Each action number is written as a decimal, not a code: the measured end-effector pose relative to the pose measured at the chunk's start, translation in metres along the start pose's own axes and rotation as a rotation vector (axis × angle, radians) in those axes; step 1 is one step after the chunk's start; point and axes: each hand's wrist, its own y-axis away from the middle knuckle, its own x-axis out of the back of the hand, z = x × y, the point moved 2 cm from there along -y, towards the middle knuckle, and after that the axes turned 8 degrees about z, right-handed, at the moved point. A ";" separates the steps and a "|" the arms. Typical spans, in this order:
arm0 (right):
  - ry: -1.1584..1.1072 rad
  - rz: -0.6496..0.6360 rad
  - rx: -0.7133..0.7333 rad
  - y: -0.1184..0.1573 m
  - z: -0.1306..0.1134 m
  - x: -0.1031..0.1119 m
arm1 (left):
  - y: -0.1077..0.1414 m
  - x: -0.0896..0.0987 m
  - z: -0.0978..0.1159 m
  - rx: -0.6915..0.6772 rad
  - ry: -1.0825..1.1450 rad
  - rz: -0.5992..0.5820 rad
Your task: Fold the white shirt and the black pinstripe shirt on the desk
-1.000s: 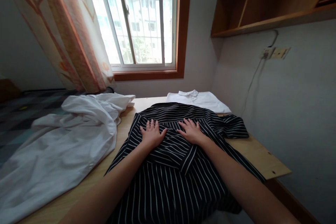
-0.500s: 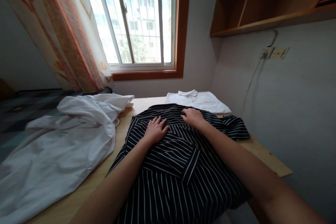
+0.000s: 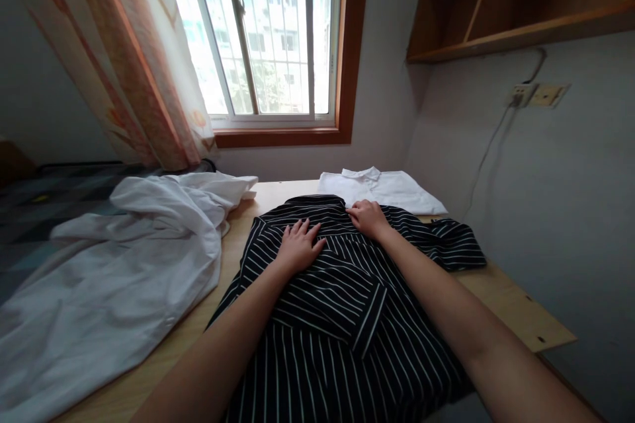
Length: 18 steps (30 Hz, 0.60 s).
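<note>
A black shirt with white stripes [image 3: 317, 363] lies spread over the table, its lower end toward me. One sleeve is folded across its middle, the cuff [image 3: 370, 317] pointing to the lower right; the other sleeve [image 3: 456, 241] reaches out to the right. My left hand [image 3: 299, 248] rests flat on the folded sleeve side with fingers spread. Near the collar end, my right hand [image 3: 368, 218] has its fingers closed on the shirt's edge by the shoulder.
A crumpled white garment [image 3: 133, 277] covers the table's left side. Behind the striped shirt lies a folded white shirt [image 3: 391, 188]. The wooden table [image 3: 520, 307] extends right toward the wall. A shelf [image 3: 496, 39] hangs at upper right, above a plugged-in cord [image 3: 489, 152].
My right hand has gone from lying loosely on the shirt to pinching its edge near the collar. My left hand stays flat on the fabric. The view has shifted slightly.
</note>
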 end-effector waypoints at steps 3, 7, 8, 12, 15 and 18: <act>-0.011 0.024 -0.036 -0.002 0.001 0.002 | 0.000 0.000 0.000 0.001 0.000 0.005; -0.075 0.043 -0.270 -0.020 0.003 0.006 | 0.001 0.000 0.000 -0.003 0.006 0.012; -0.092 0.039 -0.326 -0.027 0.003 0.006 | 0.001 0.000 0.000 -0.005 0.007 0.012; -0.133 -0.030 -0.411 -0.050 0.001 0.000 | 0.001 -0.001 0.000 -0.007 0.009 0.017; -0.173 -0.078 -0.406 -0.064 -0.001 -0.006 | 0.002 0.000 0.001 -0.004 0.013 0.015; -0.203 -0.059 -0.375 -0.076 -0.004 -0.007 | 0.003 0.000 0.001 -0.002 0.020 0.011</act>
